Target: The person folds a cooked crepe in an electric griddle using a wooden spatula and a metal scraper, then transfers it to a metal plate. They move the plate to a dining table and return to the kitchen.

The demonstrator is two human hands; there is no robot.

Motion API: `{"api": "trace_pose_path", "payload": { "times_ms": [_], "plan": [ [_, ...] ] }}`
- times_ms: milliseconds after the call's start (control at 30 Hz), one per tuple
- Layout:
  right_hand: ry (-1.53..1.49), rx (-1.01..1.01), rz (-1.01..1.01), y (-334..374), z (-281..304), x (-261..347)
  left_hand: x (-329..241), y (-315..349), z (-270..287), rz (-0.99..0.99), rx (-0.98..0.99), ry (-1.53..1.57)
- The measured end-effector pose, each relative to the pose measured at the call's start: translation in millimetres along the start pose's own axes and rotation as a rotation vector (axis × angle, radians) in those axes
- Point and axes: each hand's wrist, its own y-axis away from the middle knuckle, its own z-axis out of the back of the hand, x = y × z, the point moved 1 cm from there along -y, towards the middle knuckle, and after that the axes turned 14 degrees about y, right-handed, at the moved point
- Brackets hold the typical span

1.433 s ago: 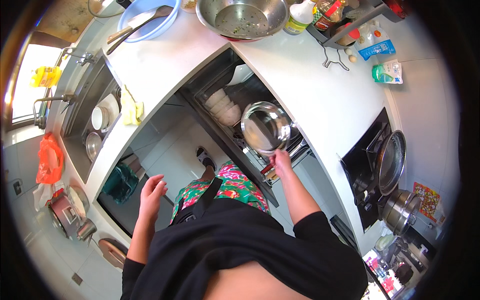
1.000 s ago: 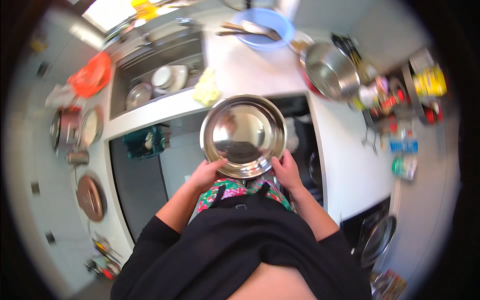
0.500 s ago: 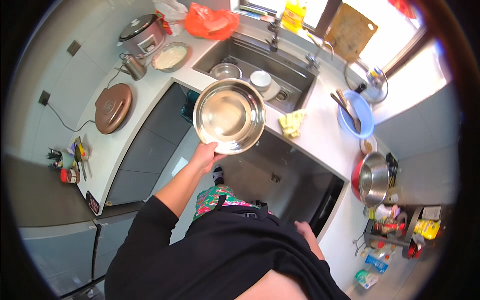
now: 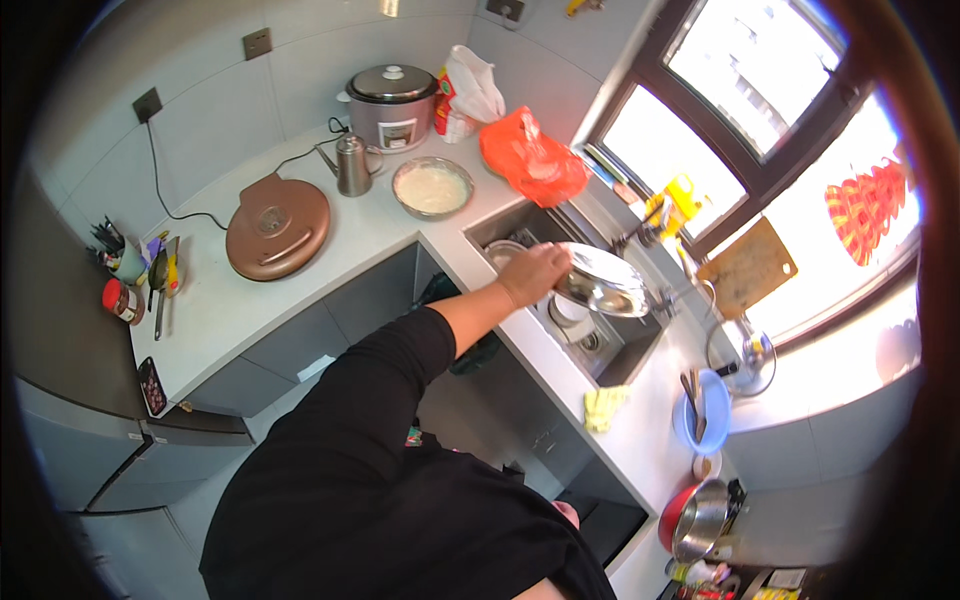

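Note:
My left hand (image 4: 535,275) grips the rim of a shiny metal basin (image 4: 608,285), which is tilted over the sink (image 4: 637,358). Beneath it, partly covered, a white bowl (image 4: 568,312) stands in the sink. Another metal bowl (image 4: 500,250) sits at the sink's left end, half hidden by my hand. Of my right hand (image 4: 566,513) only a small part shows low by my body, near the counter; its fingers are hidden.
A bowl of white batter or dough (image 4: 433,187), a kettle (image 4: 352,165), a rice cooker (image 4: 392,125) and a brown round electric pan (image 4: 278,230) stand on the left counter. A yellow cloth (image 4: 604,408) lies at the sink's front edge, near a blue basin (image 4: 714,410).
My left hand has carried the metal basin forward and to the right, from in front of the counter to above the sink, tilting it. The view has turned toward the left counter.

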Motion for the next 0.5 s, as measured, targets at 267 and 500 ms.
{"api": "trace_pose_path", "payload": {
  "times_ms": [267, 500],
  "plan": [
    [0.171, 0.095, 0.200, -53.6, -27.6, 60.4, 15.2, 52.1, 38.0, 0.634, 0.034, 0.212],
    [0.463, 0.319, 0.366, -148.2, -0.8, 145.5, -31.3, 203.2, 127.9, 1.545, -0.843, 0.965]
  ]
}}
